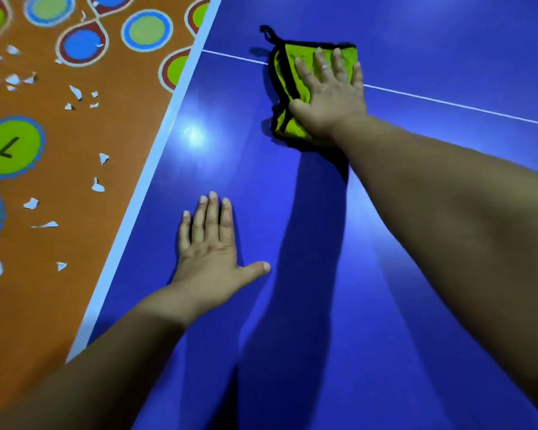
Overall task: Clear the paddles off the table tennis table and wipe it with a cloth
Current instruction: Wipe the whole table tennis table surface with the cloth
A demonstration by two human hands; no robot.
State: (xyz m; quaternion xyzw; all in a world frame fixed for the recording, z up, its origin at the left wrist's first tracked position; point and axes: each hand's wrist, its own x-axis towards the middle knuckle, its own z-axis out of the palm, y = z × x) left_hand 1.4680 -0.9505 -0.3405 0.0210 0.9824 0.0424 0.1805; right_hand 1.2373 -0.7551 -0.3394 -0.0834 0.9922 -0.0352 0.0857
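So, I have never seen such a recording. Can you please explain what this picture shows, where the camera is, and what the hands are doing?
There is no machine here, only a person's two bare hands. The single picture comes from a camera worn on the person's head, looking forward and down. The right hand presses flat, fingers straight, on a green cloth with black edging, which lies on the blue table tennis table across its white line. The left hand rests flat on the table, holding nothing. Beside the table is an orange floor with coloured circles and small white scraps. No paddles are in view.
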